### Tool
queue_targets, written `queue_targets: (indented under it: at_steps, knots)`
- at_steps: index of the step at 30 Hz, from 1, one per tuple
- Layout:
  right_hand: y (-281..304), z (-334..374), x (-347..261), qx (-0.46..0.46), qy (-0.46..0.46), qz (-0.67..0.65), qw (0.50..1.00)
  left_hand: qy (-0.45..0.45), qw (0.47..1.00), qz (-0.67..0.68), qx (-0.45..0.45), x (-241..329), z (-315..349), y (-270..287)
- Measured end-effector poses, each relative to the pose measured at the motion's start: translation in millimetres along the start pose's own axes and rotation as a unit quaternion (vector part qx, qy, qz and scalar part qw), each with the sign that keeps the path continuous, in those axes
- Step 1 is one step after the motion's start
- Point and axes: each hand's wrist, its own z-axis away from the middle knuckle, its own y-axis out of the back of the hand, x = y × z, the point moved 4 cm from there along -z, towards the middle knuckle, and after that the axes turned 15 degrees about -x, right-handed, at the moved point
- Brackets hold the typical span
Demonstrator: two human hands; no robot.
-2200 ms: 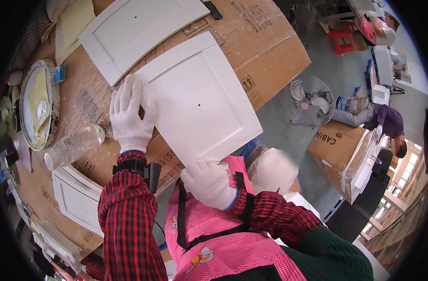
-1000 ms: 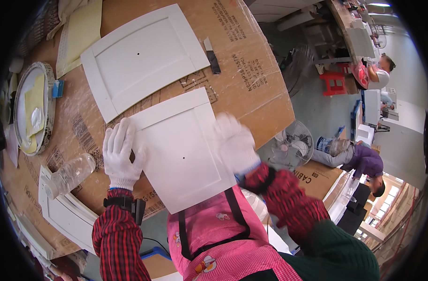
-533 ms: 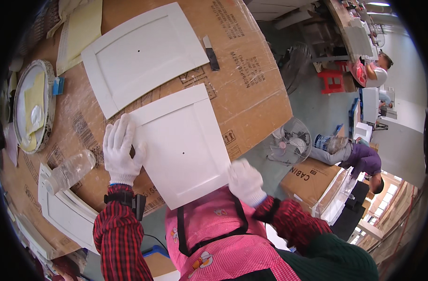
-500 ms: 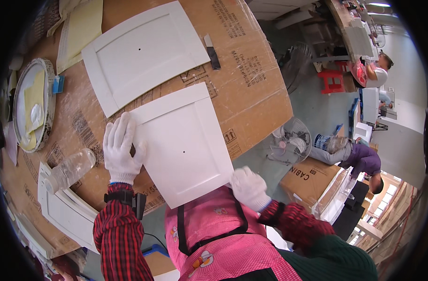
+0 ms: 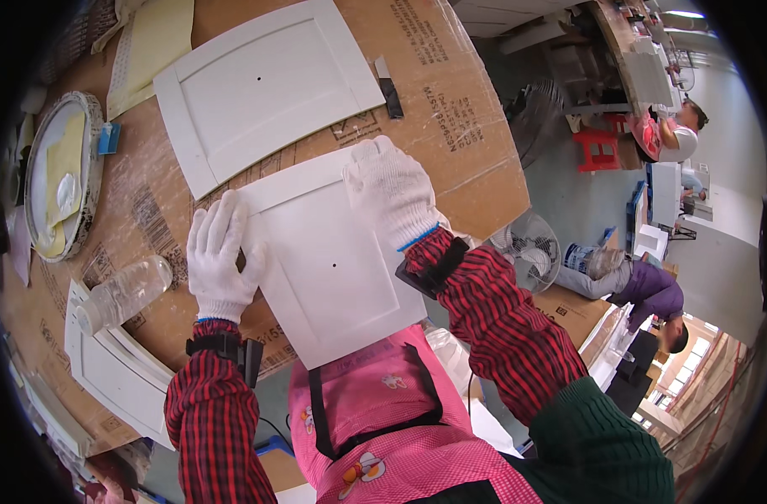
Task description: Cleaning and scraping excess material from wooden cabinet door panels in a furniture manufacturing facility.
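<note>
A white framed panel [image 5: 320, 286] with a small dark hole in its middle lies on the cardboard-covered table, its near end overhanging the edge towards my pink apron. My left hand [image 5: 224, 260], in a white knit glove, rests along the panel's left side, fingers straight and thumb apart. At the far right corner of that panel, my gloved right hand [image 5: 392, 189] presses down with its fingers bent together; whatever may be under them is hidden. Just beyond lies a second white panel [image 5: 270, 97] with a curved far edge. A short dark strip [image 5: 390, 91] lies beside it.
To the left are a clear plastic bottle [image 5: 127, 294], several stacked white panels [image 5: 115, 374], a round tub lid [image 5: 98, 185] with yellow paper, and a small blue block [image 5: 108, 139]. A floor fan [image 5: 530, 248] stands right of the table. Other people work further off.
My right hand has slid from the panel's near right corner up to its far right corner. My left hand stays at the left side, and the panel has barely shifted.
</note>
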Motion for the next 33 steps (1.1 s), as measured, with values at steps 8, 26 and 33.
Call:
queue_targets:
  at_steps: [8, 26, 33]
  knots:
    - [-19, 206, -19, -0.113, 0.036, 0.012, 0.993, 0.017, 1.000, 0.006, -0.008, -5, 9, 0]
    - [-33, 202, -21, -0.004, 0.027, -0.024, 0.999, -0.009, 1.000, -0.007, 0.005, -4, 9, -4]
    - [-33, 218, -2, 0.023, 0.096, -0.062, 0.993, -0.011, 1.000, -0.020, 0.007, -5, 6, -7]
